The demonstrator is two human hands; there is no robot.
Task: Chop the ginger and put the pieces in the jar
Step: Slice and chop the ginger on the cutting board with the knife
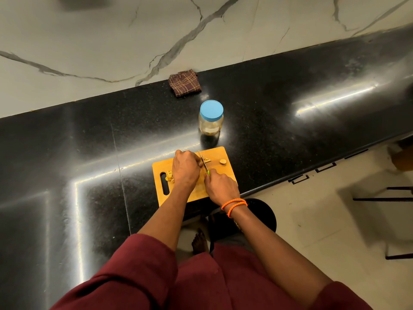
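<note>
A rectangular wooden cutting board (220,186) lies on the black polished stone counter (89,153). At its 12 o'clock stands a clear blue-lidded plastic jar (211,118); a folded brown checked cloth (184,84) lies at 11 o'clock beyond.

You are looking down at a black counter (279,104) running from nine o'clock toward two o'clock, its polished top catching long streaks of light. Behind it, at twelve o'clock, a pale marble wall (111,30) is showing dark veins. A folded brown checked cloth (184,84) is lying at the counter's far edge, touching the foot of the wall. At three o'clock a pale floor (335,220) is spreading out, with thin dark metal legs (393,199) standing on it at the picture's right edge. A round black stool (264,214) is sitting at five o'clock, close under the counter's near edge.
</note>
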